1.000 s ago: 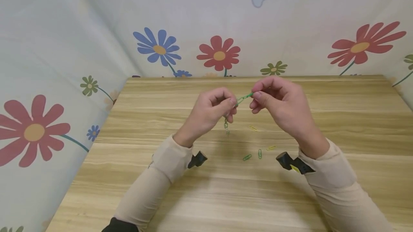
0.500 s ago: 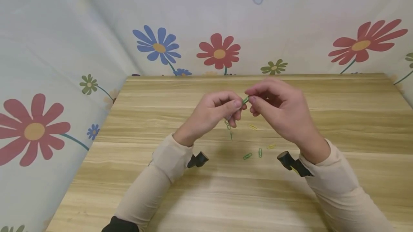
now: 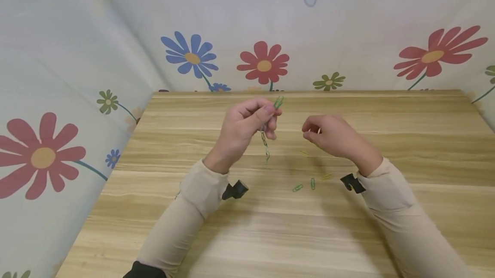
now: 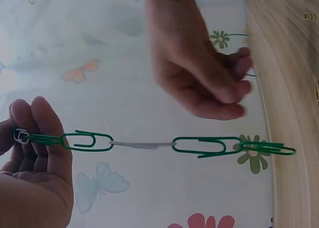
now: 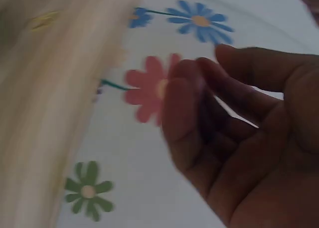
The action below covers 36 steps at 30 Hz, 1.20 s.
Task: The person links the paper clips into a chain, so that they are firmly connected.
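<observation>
Between thumb and fingers, my left hand [image 3: 245,125] pinches a chain of linked paper clips [image 4: 207,145]. A green paper clip [image 3: 278,102] sticks up past the thumb in the head view, while the rest of the chain dangles below the palm. Green and white clips alternate along most of the hanging part in the left wrist view. My right hand [image 3: 334,136] hovers over the table to the right, apart from the chain, its fingers loosely bent and nothing between them.
Two loose green paper clips, one tilted [image 3: 297,188] and one upright [image 3: 313,183], lie on the wooden table [image 3: 255,230]. Yellow paper clips lie by them, one nearer [image 3: 326,177] and one farther [image 3: 304,153]. A flowered cloth [image 3: 216,3] stands behind the table.
My right hand has let go of the green clip at the chain's end and drawn back to the right and down. My left hand has shifted left and up with the chain.
</observation>
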Each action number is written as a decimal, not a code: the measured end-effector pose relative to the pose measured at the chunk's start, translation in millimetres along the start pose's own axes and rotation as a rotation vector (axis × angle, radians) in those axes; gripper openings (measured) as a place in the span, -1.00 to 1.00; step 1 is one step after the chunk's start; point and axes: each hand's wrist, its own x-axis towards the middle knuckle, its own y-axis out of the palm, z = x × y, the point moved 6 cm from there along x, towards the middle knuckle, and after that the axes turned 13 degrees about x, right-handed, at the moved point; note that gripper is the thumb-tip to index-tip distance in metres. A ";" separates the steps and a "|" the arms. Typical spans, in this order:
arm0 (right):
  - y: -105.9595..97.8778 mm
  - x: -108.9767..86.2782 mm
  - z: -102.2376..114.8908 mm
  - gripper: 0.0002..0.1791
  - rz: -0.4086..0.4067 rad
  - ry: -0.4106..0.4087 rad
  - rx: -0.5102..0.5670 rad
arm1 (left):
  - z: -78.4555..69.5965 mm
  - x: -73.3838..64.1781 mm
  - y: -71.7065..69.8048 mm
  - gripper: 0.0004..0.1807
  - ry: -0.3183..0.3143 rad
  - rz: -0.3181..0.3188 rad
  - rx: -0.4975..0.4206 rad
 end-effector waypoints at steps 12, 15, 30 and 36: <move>55.9 16.2 -48.2 -0.83 0.219 0.132 -0.236 | -7.2 2.9 -1.3 -0.76 0.058 -0.020 -0.059; 58.1 14.5 -48.7 -0.86 0.229 0.143 -0.231 | -6.8 3.2 -1.2 -0.80 0.058 -0.021 -0.064; 3.2 -3.2 -0.9 -0.91 0.026 0.001 0.331 | -2.3 2.7 -2.9 -0.90 0.043 -0.029 -0.050; -22.2 -22.0 26.6 -0.91 -0.071 -0.142 0.535 | -1.7 1.7 -3.1 -0.87 0.060 -0.008 -0.010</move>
